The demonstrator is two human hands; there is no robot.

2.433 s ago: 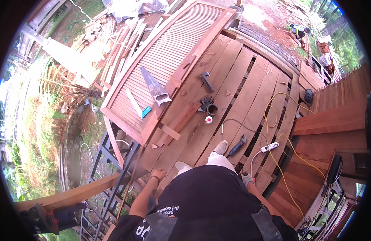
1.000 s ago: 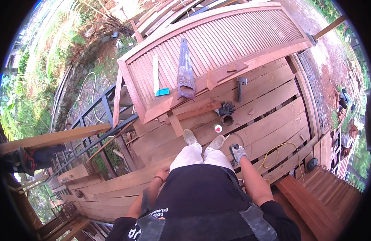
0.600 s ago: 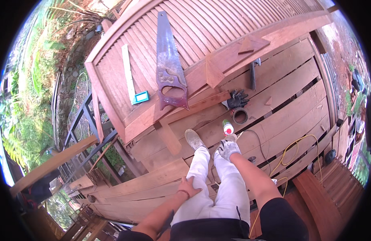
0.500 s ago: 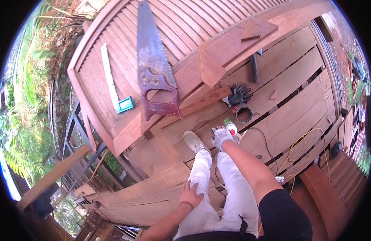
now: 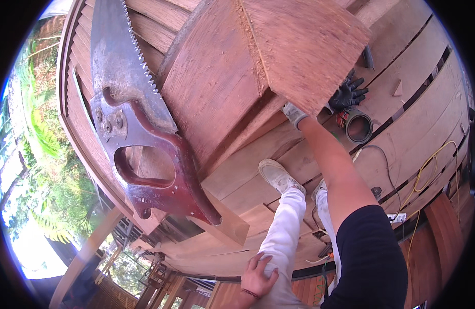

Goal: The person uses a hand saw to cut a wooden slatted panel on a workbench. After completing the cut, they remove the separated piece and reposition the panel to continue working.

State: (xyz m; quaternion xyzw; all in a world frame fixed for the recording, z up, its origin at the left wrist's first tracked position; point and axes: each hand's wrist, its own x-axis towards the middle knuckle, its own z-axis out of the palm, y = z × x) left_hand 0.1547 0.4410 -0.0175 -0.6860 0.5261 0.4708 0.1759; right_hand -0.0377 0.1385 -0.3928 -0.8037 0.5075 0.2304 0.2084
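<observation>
My left hand [image 5: 259,275] rests bare on my left thigh [image 5: 279,232], fingers apart. My gloved right hand [image 5: 294,114] reaches to the underside of a reddish board corner [image 5: 314,56] with a sawdust-lined seam; its fingers are mostly hidden there. A large handsaw [image 5: 181,175] with a dark red handle lies on the louvred wooden panel [image 5: 155,20], beside that board and close in view. Below the panel, near my right hand, a dark work glove [image 5: 350,92] and an open can [image 5: 358,126] sit on the deck planks.
Planked decking [image 5: 417,113] with gaps carries a yellow cord [image 5: 425,167], a white power strip [image 5: 398,217] and a small wood offcut [image 5: 398,88]. Red boards [image 5: 435,237] lie at the right. A long timber [image 5: 88,252] crosses the lower left, with greenery [image 5: 42,129] beyond.
I have bent much closer to the panel, so the saw looms larger. My right hand has moved forward from near my foot to under the board edge. My left hand stays on my thigh.
</observation>
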